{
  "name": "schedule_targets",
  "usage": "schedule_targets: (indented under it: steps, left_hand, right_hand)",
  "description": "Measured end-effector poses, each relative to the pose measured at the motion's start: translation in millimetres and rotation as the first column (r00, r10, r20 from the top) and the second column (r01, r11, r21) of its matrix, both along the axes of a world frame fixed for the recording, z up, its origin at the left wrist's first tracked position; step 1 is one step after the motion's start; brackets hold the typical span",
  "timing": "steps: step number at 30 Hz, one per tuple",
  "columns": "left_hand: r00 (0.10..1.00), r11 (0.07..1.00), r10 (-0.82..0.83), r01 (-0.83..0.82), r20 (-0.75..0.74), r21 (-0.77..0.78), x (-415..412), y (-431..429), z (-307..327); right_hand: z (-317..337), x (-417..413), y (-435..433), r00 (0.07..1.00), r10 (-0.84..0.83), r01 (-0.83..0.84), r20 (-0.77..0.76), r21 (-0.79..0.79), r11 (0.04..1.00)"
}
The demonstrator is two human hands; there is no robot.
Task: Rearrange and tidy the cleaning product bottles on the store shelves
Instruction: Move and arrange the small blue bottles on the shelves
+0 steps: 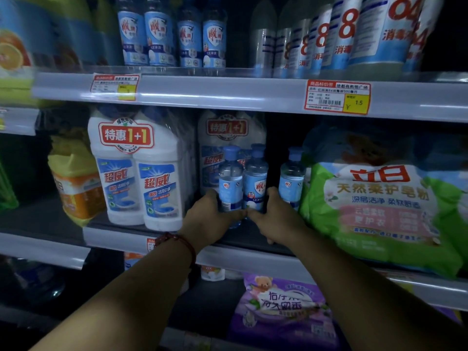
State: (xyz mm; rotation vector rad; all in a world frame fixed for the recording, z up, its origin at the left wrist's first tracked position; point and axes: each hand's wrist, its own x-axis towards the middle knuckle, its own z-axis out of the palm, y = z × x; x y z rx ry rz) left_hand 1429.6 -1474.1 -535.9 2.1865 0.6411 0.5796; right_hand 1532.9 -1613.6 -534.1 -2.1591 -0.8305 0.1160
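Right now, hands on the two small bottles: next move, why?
Probably slide the pair of small blue-capped bottles right, beside the third matching bottle. The left hand and right hand cup the pair, thumbs meeting in front; the third stands apart, by the green detergent bag.

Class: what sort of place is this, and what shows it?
Probably a shop's cleaning-goods aisle: a price tag on the shelf edge, rows of identical bottles, and a green bag of washing powder.

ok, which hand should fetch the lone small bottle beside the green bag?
Probably right. The right hand sits just beside the lone bottle; the left hand is beyond the pair of bottles.
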Motion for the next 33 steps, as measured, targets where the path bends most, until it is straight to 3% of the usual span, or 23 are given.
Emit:
schedule_targets:
  steps: [5, 10, 14, 21, 26, 33]
  left_hand:
    - [0.993, 0.981, -0.111, 0.115, 0.031, -0.159, -0.4, 4.6, 8.3]
    - [0.995, 0.985, -0.036, 0.051, 0.092, -0.163, 5.7, 10.2, 4.1]
    - [0.991, 0.980, -0.028, 0.053, 0.130, -0.194, 8.1, 6.9, 5.5]
    - [0.970, 0.997, 0.054, -0.038, 0.236, -0.070, 1.7, 1.5, 0.0]
    - [0.980, 0.982, -0.025, 0.061, 0.199, -0.176, 4.5, 5.2, 1.0]
    - [0.980, 1.000, 0.019, -0.018, 0.196, -0.008, -1.3, 2.5, 0.9]
  right_hand:
    - [-2.3, 1.8, -0.8, 0.996, 0.037, -0.029, -0.087, 0.092, 0.995]
    - [-12.5, 3.7, 1.4, 0.996, -0.064, 0.063, 0.061, 0.017, 0.998]
    - [-10.6, 5.2, -0.8, 1.000, -0.002, 0.002, -0.003, 0.050, 0.999]
    - [-13.1, 7.5, 0.1, 0.990, 0.082, -0.062, -0.116, 0.166, 0.984]
    - [-13.8, 6.7, -1.7, 0.993, 0.075, -0.060, -0.090, 0.158, 0.986]
    - [-12.8, 6.7, -2.1, 0.985, 0.110, -0.084, -0.133, 0.184, 0.979]
